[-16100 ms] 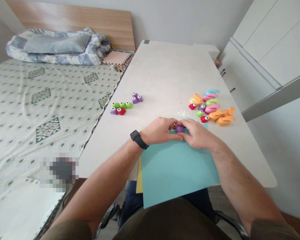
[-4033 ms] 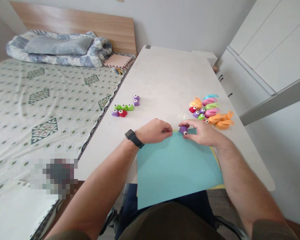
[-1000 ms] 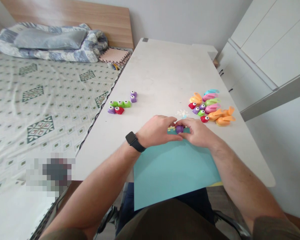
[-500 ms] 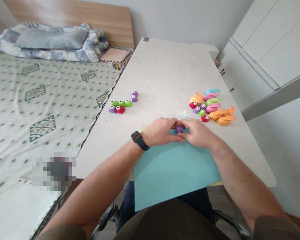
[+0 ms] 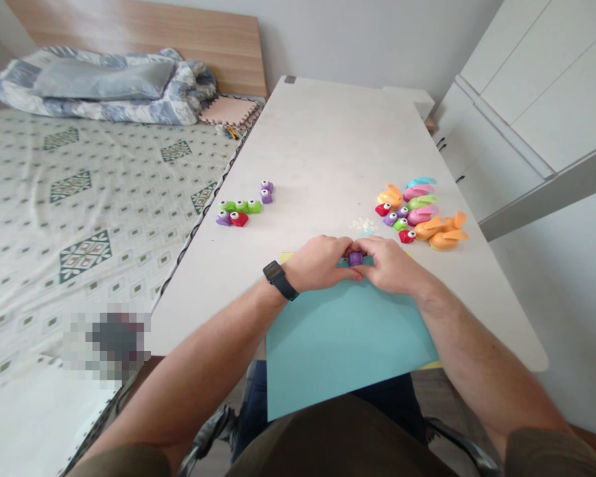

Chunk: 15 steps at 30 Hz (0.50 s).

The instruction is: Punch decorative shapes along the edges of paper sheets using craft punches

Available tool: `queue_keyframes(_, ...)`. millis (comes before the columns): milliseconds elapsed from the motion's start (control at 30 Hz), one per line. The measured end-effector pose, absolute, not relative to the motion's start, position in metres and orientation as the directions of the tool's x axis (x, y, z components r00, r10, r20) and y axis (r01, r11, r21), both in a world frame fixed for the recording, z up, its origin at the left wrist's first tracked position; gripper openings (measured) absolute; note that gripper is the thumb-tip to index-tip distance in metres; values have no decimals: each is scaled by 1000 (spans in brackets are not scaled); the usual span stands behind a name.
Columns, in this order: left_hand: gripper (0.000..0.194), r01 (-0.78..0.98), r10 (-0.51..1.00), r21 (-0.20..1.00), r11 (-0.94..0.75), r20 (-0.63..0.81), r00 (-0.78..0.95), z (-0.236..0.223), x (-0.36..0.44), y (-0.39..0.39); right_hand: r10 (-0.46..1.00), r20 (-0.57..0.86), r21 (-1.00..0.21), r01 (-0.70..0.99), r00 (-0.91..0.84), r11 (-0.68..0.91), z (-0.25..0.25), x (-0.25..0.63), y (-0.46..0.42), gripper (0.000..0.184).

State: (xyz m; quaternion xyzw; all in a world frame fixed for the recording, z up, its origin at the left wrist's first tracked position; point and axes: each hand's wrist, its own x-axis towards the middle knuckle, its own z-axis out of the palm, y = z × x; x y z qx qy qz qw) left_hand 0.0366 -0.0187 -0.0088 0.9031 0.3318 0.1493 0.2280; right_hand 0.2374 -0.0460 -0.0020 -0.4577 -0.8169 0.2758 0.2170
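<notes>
Together, my left hand (image 5: 320,263) and right hand (image 5: 390,264) pinch a purple punch (image 5: 356,259) over the teal paper (image 5: 347,344); more punches (image 5: 420,212) sit nearby on the surface (image 5: 328,146).

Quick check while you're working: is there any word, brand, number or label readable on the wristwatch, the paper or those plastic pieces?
No readable text anywhere: the black wristwatch shows a dark face; the purple plastic piece, the teal paper sheet and the coloured plastic pieces on the white desk show no legible marks, though any small print would be too small to read.
</notes>
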Motion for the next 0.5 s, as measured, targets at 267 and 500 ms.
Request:
queue_keyframes(267, 54, 502, 703, 617, -607, 121, 701, -3, 33, -20, 860, 128, -658, 606, -494, 446, 3, 242, -45, 21)
queue_keyframes(500, 66, 569, 733, 611, -550, 26, 680, -3, 21, -12, 892, 126, -661, 634, -434, 401, -1, 249, -43, 32)
